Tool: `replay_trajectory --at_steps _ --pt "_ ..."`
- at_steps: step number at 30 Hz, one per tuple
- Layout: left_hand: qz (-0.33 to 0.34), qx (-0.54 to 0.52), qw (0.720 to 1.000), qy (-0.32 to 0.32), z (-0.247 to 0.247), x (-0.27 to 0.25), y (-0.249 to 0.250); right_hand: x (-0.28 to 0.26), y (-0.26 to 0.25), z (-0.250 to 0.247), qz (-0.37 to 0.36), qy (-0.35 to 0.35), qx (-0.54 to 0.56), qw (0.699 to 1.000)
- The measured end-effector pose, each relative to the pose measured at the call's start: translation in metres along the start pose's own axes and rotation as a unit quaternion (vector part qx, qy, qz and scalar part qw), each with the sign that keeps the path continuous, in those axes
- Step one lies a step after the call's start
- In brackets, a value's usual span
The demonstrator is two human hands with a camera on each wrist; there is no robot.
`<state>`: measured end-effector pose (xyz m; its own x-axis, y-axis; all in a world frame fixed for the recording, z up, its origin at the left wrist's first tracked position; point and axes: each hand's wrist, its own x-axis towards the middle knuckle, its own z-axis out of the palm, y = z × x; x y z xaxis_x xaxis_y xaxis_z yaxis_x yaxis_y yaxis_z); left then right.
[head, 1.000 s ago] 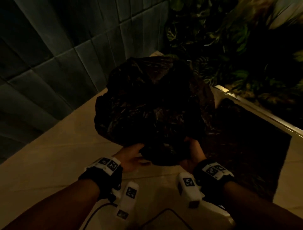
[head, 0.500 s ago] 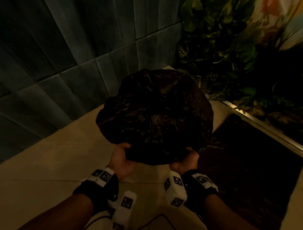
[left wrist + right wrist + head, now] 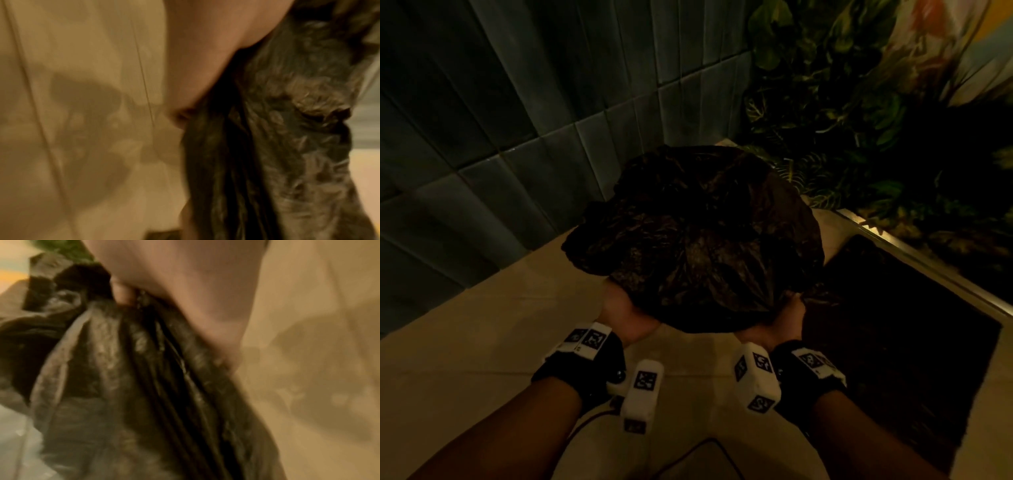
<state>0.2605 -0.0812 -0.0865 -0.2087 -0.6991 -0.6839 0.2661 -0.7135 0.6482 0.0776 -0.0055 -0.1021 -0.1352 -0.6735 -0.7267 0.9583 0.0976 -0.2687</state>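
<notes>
A big, full black plastic bag (image 3: pixel 698 236) is held up in front of me over a beige tiled floor. My left hand (image 3: pixel 625 315) grips its lower left edge and my right hand (image 3: pixel 779 320) grips its lower right edge. Most of the fingers are hidden under or behind the bag. In the left wrist view the palm (image 3: pixel 207 53) presses against the crinkled bag (image 3: pixel 277 146). In the right wrist view a fingertip (image 3: pixel 123 292) digs into the gathered folds of the bag (image 3: pixel 133 386).
A dark grey-green tiled wall (image 3: pixel 517 137) stands to the left. Leafy plants (image 3: pixel 859 120) fill the back right behind a metal edge (image 3: pixel 928 260). A dark mat (image 3: pixel 900 329) lies on the floor (image 3: pixel 465 346) to the right.
Both hands have shifted their hold on the bag's lower edge and raised it a little. The view has tilted up, showing more wall and plants.
</notes>
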Motion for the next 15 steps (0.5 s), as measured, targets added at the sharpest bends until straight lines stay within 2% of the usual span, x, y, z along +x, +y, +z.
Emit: replay_trajectory --at_steps 1,2,3,5,7,8,9,11,13,15 --pt "-0.021 -0.067 0.996 -0.061 -0.004 0.003 -0.001 0.000 0.000 -0.004 0.001 -0.029 -0.006 1.000" --pt "0.009 -0.067 0.994 -0.083 -0.011 0.007 -0.006 -0.004 0.001 -0.005 0.011 -0.040 -0.014 0.999" --pt "-0.020 -0.079 0.993 -0.081 -0.014 0.006 -0.007 -0.006 0.004 -0.010 0.003 -0.021 -0.026 0.999" --pt "-0.026 -0.016 0.999 -0.038 -0.029 0.014 -0.016 -0.006 0.006 -0.021 -0.004 0.005 -0.044 0.999" --pt "0.035 0.087 0.995 0.026 -0.034 0.013 -0.023 -0.006 0.010 -0.032 -0.020 0.027 -0.067 0.997" --pt "0.062 0.112 0.991 0.036 -0.034 0.007 -0.025 -0.010 0.012 -0.035 -0.028 0.029 -0.082 0.996" --pt "0.084 0.108 0.991 0.012 -0.032 -0.001 -0.028 -0.010 0.015 -0.038 -0.037 0.028 -0.099 0.994" --pt "0.078 0.060 0.993 -0.063 -0.034 -0.012 -0.035 -0.013 0.020 -0.037 -0.030 -0.021 -0.110 0.993" --pt "0.020 0.002 0.984 -0.176 -0.029 -0.023 -0.036 -0.014 0.020 -0.028 -0.005 -0.078 -0.117 0.990" --pt "-0.020 -0.036 0.973 -0.228 -0.021 -0.022 -0.036 -0.011 0.016 -0.017 0.008 -0.091 -0.127 0.988"
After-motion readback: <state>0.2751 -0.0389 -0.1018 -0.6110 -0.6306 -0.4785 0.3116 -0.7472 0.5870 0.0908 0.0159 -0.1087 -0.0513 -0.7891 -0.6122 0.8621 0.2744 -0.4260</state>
